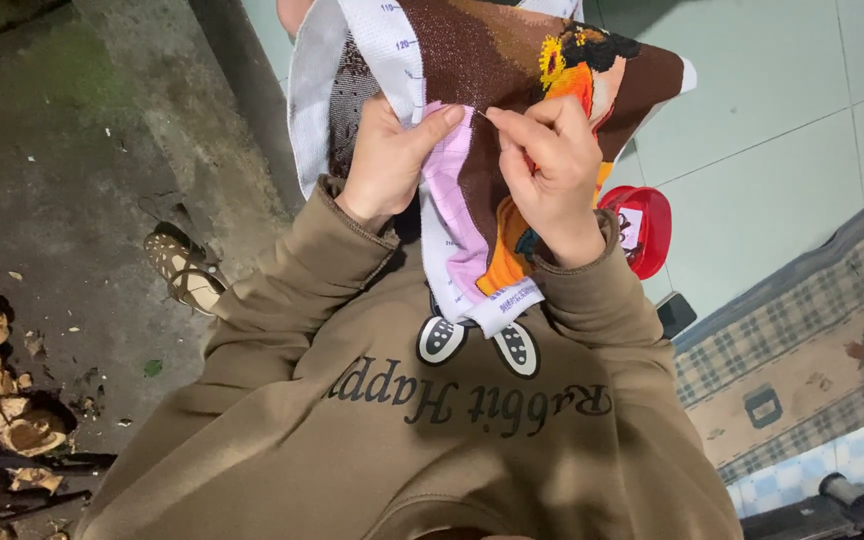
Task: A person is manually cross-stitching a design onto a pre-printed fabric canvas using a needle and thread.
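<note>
Two hands I watch on multicoloured cross-stitch canvas cloth (492,60), left hand (389,160) gripping its folded edge, right hand (549,165) pinching a thin needle (483,115), red plastic box (642,225) just right of it.

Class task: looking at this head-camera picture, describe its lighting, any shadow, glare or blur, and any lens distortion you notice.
Head view: even, soft light on both hands and the stitched cloth, which look sharp; the left hand and right hand show no motion blur; the concrete ground at left is dim; no strong glare; tile lines look slightly bowed.
</note>
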